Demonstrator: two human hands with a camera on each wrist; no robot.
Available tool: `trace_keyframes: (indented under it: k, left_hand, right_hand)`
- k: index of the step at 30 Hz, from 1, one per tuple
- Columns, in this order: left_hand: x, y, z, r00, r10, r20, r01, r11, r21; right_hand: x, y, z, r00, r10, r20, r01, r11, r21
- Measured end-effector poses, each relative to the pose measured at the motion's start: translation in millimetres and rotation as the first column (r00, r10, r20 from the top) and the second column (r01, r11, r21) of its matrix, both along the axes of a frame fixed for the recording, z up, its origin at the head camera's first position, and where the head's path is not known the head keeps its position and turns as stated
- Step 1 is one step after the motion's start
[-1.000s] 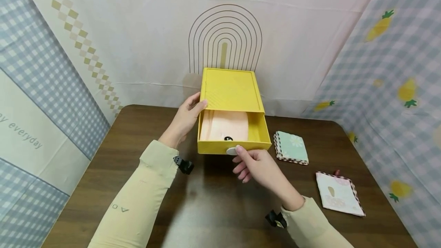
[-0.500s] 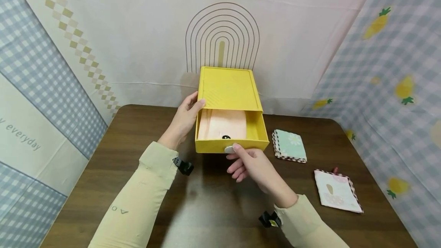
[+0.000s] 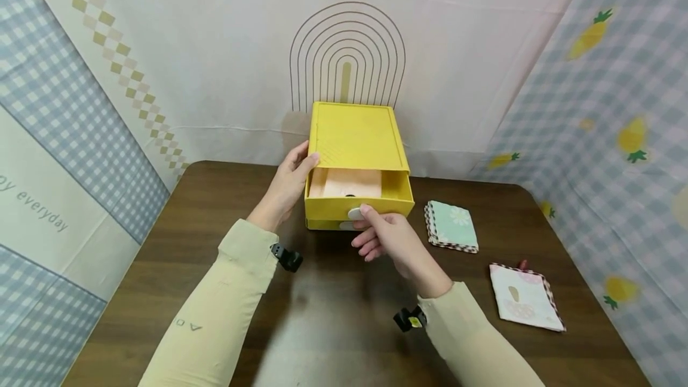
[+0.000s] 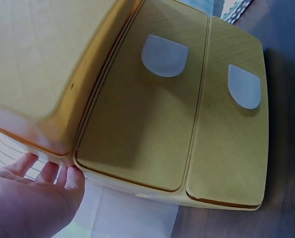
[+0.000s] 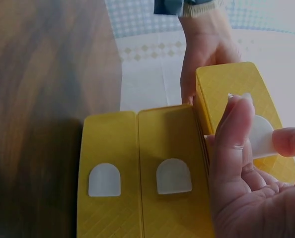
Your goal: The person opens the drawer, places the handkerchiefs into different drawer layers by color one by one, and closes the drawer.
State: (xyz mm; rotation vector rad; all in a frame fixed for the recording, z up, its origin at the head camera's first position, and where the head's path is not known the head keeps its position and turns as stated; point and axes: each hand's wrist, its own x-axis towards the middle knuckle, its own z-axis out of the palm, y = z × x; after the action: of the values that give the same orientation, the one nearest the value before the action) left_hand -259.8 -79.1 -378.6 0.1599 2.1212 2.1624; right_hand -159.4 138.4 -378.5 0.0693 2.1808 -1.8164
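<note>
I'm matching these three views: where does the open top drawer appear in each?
Head: open top drawer near centre.
Left wrist: drawer fills upper left.
Right wrist: drawer at right, white handle held by right hand.
Shared landmark: left hand, against the yellow cabinet.

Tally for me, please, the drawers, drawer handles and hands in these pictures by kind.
Yellow drawers: 3
White handles: 3
Hands: 2 (left hand, right hand)
Total: 8

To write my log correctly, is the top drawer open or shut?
Partly open: the top drawer juts out from the yellow cabinet, and a pale item shows inside.
</note>
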Motion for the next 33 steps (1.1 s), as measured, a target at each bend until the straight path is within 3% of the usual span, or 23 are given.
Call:
trace_keyframes:
  k: [7, 21, 33]
  left_hand:
    - [-2.3, -1.8, 0.1, 1.000, -0.015, -0.001, 0.015, 1.000, 0.016]
    - [1.2, -0.6, -3.4, 0.999, -0.037, -0.017, 0.037, 0.999, 0.034]
    - [3.9, 3.3, 2.2, 1.000, -0.003, -0.020, 0.003, 0.999, 0.039]
  right_hand:
    - [-22.2, 0.6, 2.7, 1.000, -0.003, 0.014, 0.003, 1.000, -0.010]
    - [-51.5, 2.6, 3.0, 0.999, -0.028, 0.041, 0.030, 0.999, -0.045]
    - [-55.5, 0.6, 8.1, 0.997, -0.046, 0.058, 0.049, 0.997, -0.053]
